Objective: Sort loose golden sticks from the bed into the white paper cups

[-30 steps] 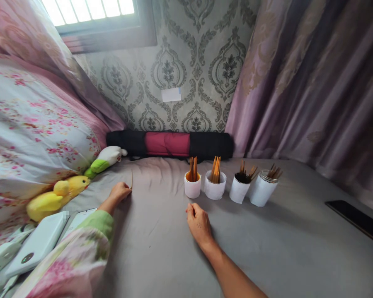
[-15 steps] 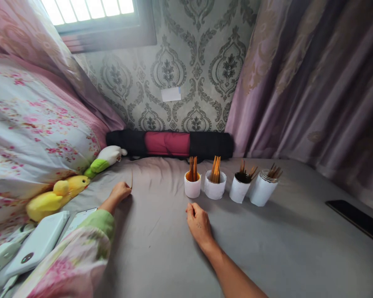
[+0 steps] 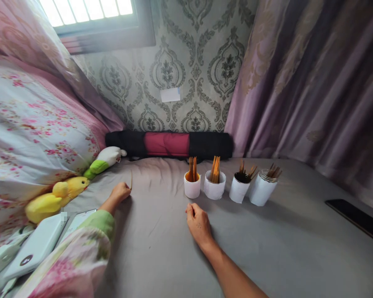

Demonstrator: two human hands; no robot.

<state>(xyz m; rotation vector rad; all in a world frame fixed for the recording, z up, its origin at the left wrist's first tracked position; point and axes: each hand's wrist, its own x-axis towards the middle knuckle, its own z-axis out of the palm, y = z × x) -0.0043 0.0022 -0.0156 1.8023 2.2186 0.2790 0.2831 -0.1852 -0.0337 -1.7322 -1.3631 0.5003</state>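
Note:
My left hand (image 3: 120, 191) is closed around the lower end of a thin brown stick (image 3: 131, 180), which points upward. The hand rests low over the grey sheet, left of the middle. My right hand (image 3: 198, 219) lies curled on the sheet with its thumb against the fingers; no object shows in it. Just beyond it stands a white-wrapped cup (image 3: 192, 189) with an orange inside, holding upright sticks (image 3: 192, 169). To its right come a wider white-wrapped cup (image 3: 214, 189), a white cup with a dark inside (image 3: 238, 192) and a white-wrapped glass jar (image 3: 262, 192), each with sticks.
A black and red rolled bundle (image 3: 167, 144) lies along the wallpapered wall. On the left are plush toys (image 3: 70, 188), a white power bank (image 3: 37, 244) and a power strip (image 3: 1, 258). A dark phone-like slab (image 3: 357, 219) lies far right. Curtains (image 3: 282, 82) hang at the sides.

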